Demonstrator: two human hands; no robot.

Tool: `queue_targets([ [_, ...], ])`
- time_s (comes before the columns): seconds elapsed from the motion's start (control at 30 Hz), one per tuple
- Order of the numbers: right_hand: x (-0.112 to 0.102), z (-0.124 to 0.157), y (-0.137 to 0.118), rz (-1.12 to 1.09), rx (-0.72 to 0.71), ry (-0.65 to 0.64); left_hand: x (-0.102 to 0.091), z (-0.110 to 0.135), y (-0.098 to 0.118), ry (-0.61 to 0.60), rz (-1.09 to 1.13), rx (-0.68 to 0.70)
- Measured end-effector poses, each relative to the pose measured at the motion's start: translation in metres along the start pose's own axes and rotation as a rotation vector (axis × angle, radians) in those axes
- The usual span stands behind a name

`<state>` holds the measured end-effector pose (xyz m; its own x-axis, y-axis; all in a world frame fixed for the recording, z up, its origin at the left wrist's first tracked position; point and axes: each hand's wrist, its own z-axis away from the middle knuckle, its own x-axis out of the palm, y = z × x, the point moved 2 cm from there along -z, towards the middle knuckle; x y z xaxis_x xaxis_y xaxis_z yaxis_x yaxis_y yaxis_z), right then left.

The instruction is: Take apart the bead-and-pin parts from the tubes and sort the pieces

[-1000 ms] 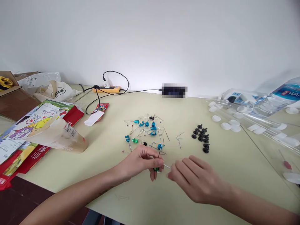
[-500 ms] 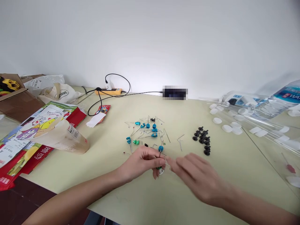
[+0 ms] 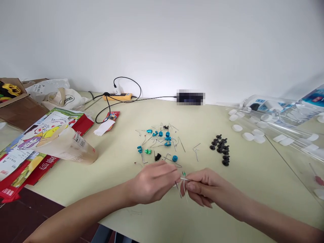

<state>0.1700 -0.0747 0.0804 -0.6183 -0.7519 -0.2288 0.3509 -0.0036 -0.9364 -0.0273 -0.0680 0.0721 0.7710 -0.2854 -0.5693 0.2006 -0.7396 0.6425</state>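
Note:
My left hand is closed, its fingertips pinched over a thin dark metal rod that sticks out below them. Part of a white piece shows beneath those fingers; the rest is hidden. Facing it, my right hand pinches a thin pale wire. A small green piece sits at the top where wires cross between the hands; how they join is unclear. Just beyond lie a round blue part, a black part, a green part and a bent wire with blue fittings.
Several blue parts and bent wires lie mid-table. Black suction-cup-like pieces stand to the right, with a bent metal rod nearby. White discs and clear tubes are at far right; a plastic cup lies left. A power strip sits behind.
My left hand has turned over, knuckles now up and fingers pointing down. My right hand has rolled, its thumb now showing. The green piece now appears between the hands. The view has shifted slightly.

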Motion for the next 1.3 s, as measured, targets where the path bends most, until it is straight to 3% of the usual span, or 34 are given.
queue_targets([
  [0.07, -0.001, 0.005, 0.000, 0.514, -0.273, 0.255, 0.007, -0.004, -0.004, -0.001, 0.273, -0.299],
  [0.13, 0.003, 0.012, 0.001, 0.994, -0.562, 0.442, 0.015, -0.007, -0.007, -0.086, 0.566, -0.548],
  [0.2, 0.005, 0.015, 0.002, 1.179, -0.710, 0.495, 0.019, -0.008, -0.006, -0.166, 0.704, -0.621],
  [0.23, 0.004, 0.014, 0.001, 1.125, -0.678, 0.489, 0.017, -0.008, -0.005, -0.149, 0.667, -0.585],
  [0.3, -0.003, 0.010, -0.001, 0.740, -0.456, 0.417, 0.008, -0.009, -0.002, -0.023, 0.394, -0.344],
  [0.37, -0.006, 0.004, -0.002, 0.184, -0.144, 0.228, -0.003, -0.006, 0.005, 0.126, -0.026, 0.068],
  [0.43, -0.003, 0.001, -0.003, -0.272, 0.098, -0.020, -0.007, -0.001, 0.009, 0.180, -0.388, 0.442],
  [0.5, 0.001, 0.000, -0.005, -0.494, 0.210, -0.160, -0.007, 0.004, 0.007, 0.153, -0.579, 0.620],
  [0.53, 0.002, 0.000, -0.006, -0.513, 0.210, -0.168, -0.005, 0.005, 0.006, 0.133, -0.604, 0.635],
  [0.6, 0.002, 0.000, -0.004, -0.360, 0.121, -0.083, -0.003, 0.003, 0.004, 0.101, -0.519, 0.528],
  [0.63, 0.000, 0.001, -0.002, -0.185, 0.036, 0.004, -0.002, 0.001, 0.003, 0.094, -0.412, 0.400],
  [0.73, -0.002, 0.007, -0.001, 0.547, -0.346, 0.296, 0.005, -0.007, -0.004, 0.003, 0.091, -0.155],
  [0.8, -0.001, 0.011, -0.002, 0.896, -0.579, 0.378, 0.011, -0.009, -0.007, -0.106, 0.403, -0.428],
  [0.83, -0.001, 0.012, -0.002, 0.952, -0.630, 0.377, 0.012, -0.010, -0.007, -0.148, 0.496, -0.491],
  [0.9, -0.004, 0.011, -0.005, 0.818, -0.582, 0.384, 0.011, -0.011, -0.007, -0.137, 0.489, -0.475],
  [0.97, -0.009, 0.007, -0.007, 0.444, -0.386, 0.363, 0.005, -0.011, -0.005, -0.035, 0.260, -0.268],
  [1.07, -0.007, 0.000, -0.005, -0.171, -0.035, 0.078, -0.001, -0.005, 0.000, 0.081, -0.220, 0.211],
  [1.13, -0.001, -0.002, -0.004, -0.388, 0.112, -0.110, 0.000, 0.000, 0.000, 0.094, -0.432, 0.442],
  [1.2, 0.001, -0.004, -0.001, -0.374, 0.124, -0.119, 0.002, 0.002, -0.001, 0.089, -0.478, 0.498],
  [1.23, 0.001, -0.004, 0.001, -0.269, 0.087, -0.065, 0.003, 0.001, -0.001, 0.091, -0.436, 0.456],
  [1.3, -0.002, -0.003, 0.004, 0.128, -0.083, 0.136, 0.005, -0.003, -0.003, 0.081, -0.241, 0.227],
])
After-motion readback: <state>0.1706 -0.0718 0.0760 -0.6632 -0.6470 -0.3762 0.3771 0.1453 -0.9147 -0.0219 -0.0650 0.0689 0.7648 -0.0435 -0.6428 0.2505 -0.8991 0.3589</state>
